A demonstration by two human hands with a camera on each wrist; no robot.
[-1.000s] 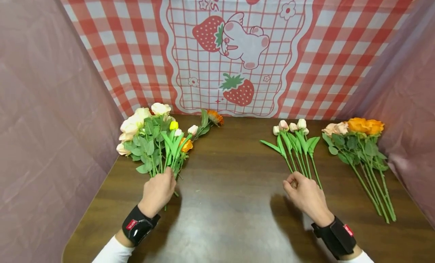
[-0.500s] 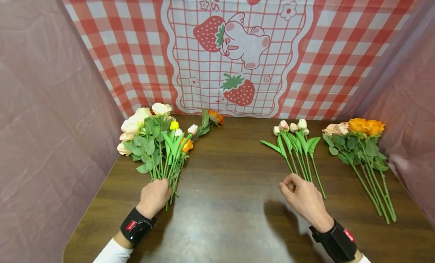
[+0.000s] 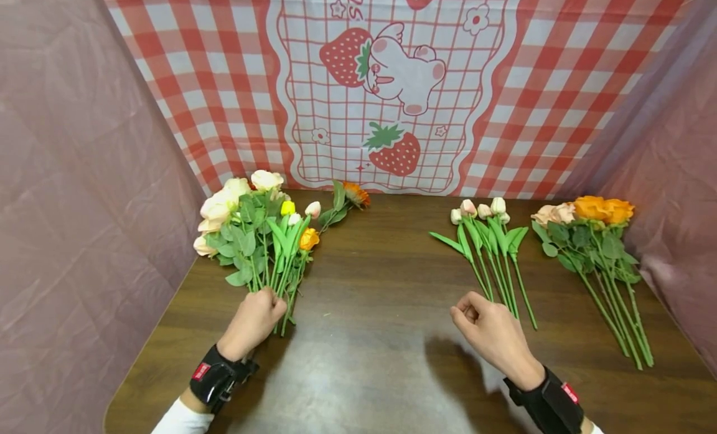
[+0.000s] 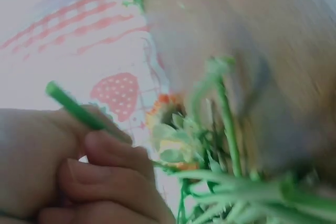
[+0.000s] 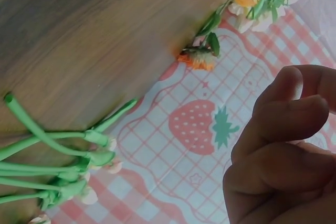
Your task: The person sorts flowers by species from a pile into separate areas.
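My left hand (image 3: 253, 317) pinches a tulip by its green stem (image 4: 79, 108); the stem's cut end sticks out past the fingers in the left wrist view. This pinkish-white tulip (image 3: 312, 210) overlaps the mixed pile at left, with cream roses (image 3: 217, 205), a yellow tulip (image 3: 288, 208) and a small orange flower (image 3: 309, 238). My right hand (image 3: 495, 334) hovers over the table with fingers loosely curled and nothing in them. Just beyond it lies a fan of pale pink and white tulips (image 3: 497, 235), whose stems also show (image 5: 31, 171) in the right wrist view.
At far right lies a bunch of orange and peach roses (image 3: 602, 210), stems toward the front. An orange flower (image 3: 355, 195) lies by the back edge of the brown wooden table (image 3: 370, 334). A strawberry-print checked cloth (image 3: 392, 154) hangs behind.
My left hand has drawn back toward me along the stems, and the pinkish-white tulip has shifted slightly left. My right hand has drifted back and a little left, away from the tulip fan.
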